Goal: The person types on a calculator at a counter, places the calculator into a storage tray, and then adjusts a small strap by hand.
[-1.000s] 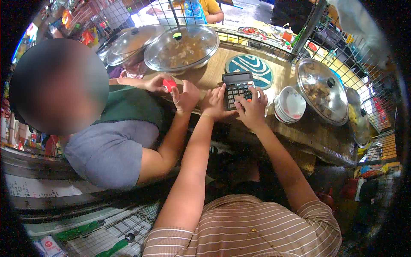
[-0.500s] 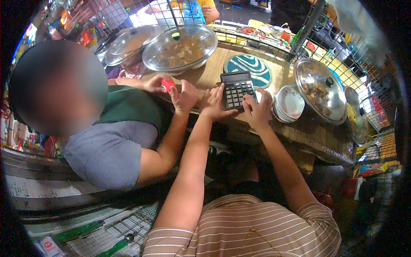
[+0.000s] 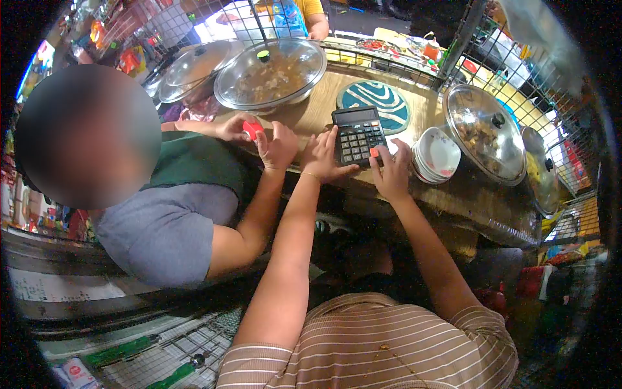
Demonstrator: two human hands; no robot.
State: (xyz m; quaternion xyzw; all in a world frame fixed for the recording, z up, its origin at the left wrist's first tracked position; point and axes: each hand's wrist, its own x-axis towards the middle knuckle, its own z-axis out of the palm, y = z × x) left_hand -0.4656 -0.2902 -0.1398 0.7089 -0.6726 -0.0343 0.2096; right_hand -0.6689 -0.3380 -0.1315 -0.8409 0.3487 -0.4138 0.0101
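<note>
A black calculator (image 3: 357,136) is tilted on the edge of the wooden counter. My left hand (image 3: 321,161) steadies it, fingers stretched along its left side and thumb along the bottom edge. Over its lower right corner is my right hand (image 3: 394,174), fingers bent and apart, holding nothing that I can see. An orange-red key (image 3: 374,152) shows beside those fingertips. Behind the calculator lies a round teal mat with white wavy lines (image 3: 382,104). A stack of white bowls (image 3: 442,154) stands just right of my right hand.
Left of me, a person (image 3: 168,207) holds a small red object (image 3: 253,129). Pots with glass lids stand on the counter, one at the back (image 3: 272,74), another at right (image 3: 484,133). Wire mesh (image 3: 395,61) borders the far side, with someone in yellow (image 3: 312,16) beyond.
My right fingers have drawn slightly off the keys, so the orange-red key shows more clearly. My left hand stays at the calculator's side.
</note>
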